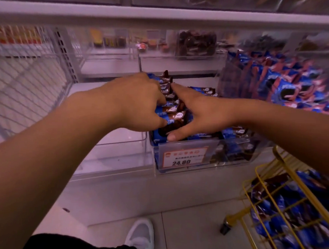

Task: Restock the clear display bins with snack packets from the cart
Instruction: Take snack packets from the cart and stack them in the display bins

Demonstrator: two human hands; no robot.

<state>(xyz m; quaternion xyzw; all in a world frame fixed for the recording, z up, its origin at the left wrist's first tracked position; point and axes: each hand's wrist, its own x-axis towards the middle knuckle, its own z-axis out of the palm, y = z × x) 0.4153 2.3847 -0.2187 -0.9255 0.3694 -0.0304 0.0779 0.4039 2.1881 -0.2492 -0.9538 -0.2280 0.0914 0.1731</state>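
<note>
A clear display bin (211, 162) with an orange price tag reading 24.80 sits on the low shelf. It holds a row of blue and brown snack packets (175, 113) standing on edge. My left hand (140, 101) grips the left side of that row, fingers curled over the packets. On the row's right side my right hand (201, 111) presses with straight fingers, its thumb down at the front packet. A yellow wire cart (270, 213) at the lower right carries several more blue packets (296, 215).
To the left of the filled bin stands an empty clear bin (119, 150). Another clear bin (278, 81) at the upper right is heaped with blue and red packets. A shelf edge (166, 14) runs overhead. My white shoe (141, 236) is on the tiled floor below.
</note>
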